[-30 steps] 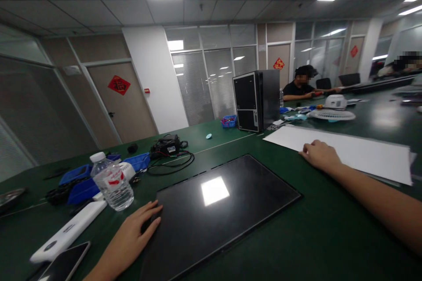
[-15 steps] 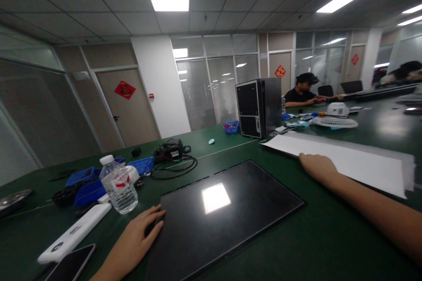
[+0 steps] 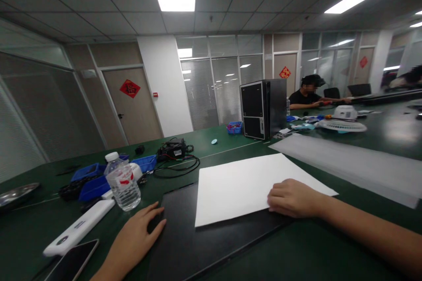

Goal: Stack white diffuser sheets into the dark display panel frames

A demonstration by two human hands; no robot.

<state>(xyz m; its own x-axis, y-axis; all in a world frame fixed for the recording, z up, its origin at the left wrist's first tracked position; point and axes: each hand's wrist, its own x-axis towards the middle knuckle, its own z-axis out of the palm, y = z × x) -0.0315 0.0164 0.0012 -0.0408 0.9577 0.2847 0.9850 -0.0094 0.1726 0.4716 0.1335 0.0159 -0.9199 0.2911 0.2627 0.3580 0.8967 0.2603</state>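
Observation:
A flat black panel (image 3: 204, 246) lies on the green table (image 3: 313, 254) in front of me. A white sheet of paper (image 3: 244, 184) now covers most of its top. My right hand (image 3: 292, 199) rests on the sheet's near right corner, fingers curled down and pinching its edge. My left hand (image 3: 136, 237) lies flat with fingers spread on the panel's left edge. A stack of more white sheets (image 3: 356, 164) lies further right on the table.
Left of the panel stand a water bottle (image 3: 122, 182), a white device (image 3: 79, 227), a phone (image 3: 70, 263) and blue trays (image 3: 94, 180). Cables and a black box (image 3: 174, 151) lie behind. A computer tower (image 3: 262, 107) and a white fan (image 3: 341, 123) stand further back, where a person (image 3: 308, 92) sits.
My right hand has drawn one white sheet from the stack on the right over onto the black panel. My left hand has stayed at the panel's left edge.

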